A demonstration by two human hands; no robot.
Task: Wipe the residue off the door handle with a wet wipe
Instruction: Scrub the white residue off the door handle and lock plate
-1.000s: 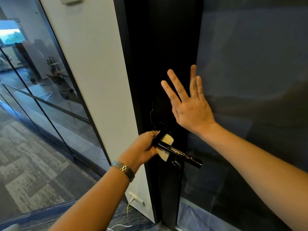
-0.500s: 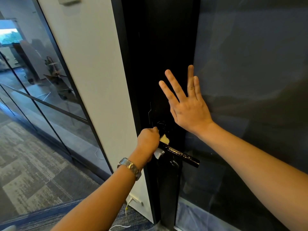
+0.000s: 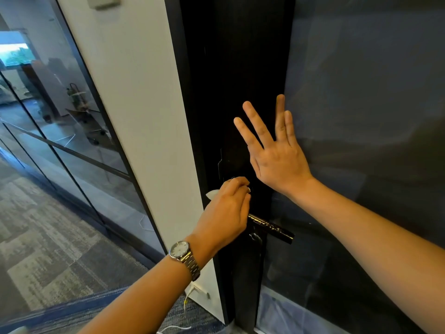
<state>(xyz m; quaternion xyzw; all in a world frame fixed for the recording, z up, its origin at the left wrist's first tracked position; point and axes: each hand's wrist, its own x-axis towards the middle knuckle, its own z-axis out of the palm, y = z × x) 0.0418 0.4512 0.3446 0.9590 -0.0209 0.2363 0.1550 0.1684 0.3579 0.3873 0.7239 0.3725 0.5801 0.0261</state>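
Note:
A black lever door handle (image 3: 271,228) with pale streaks of residue sticks out to the right from a black door (image 3: 236,80). My left hand (image 3: 225,213), with a wristwatch on its wrist, is closed around a white wet wipe (image 3: 213,195) and covers the handle's inner end near the door stile. Only a corner of the wipe shows past my knuckles. My right hand (image 3: 274,150) lies flat on the door above the handle, fingers spread, holding nothing.
A white wall column (image 3: 134,116) stands left of the door. Glass partitions (image 3: 60,104) run along a carpeted corridor (image 3: 48,237) further left. The door's dark glass panel (image 3: 361,92) fills the right. A wall socket with a cable (image 3: 192,292) sits low on the column.
My left hand has rolled over the handle's inner end, from gripping beneath it to covering it from above, and the wipe now peeks out on the left. My right hand stayed flat on the door.

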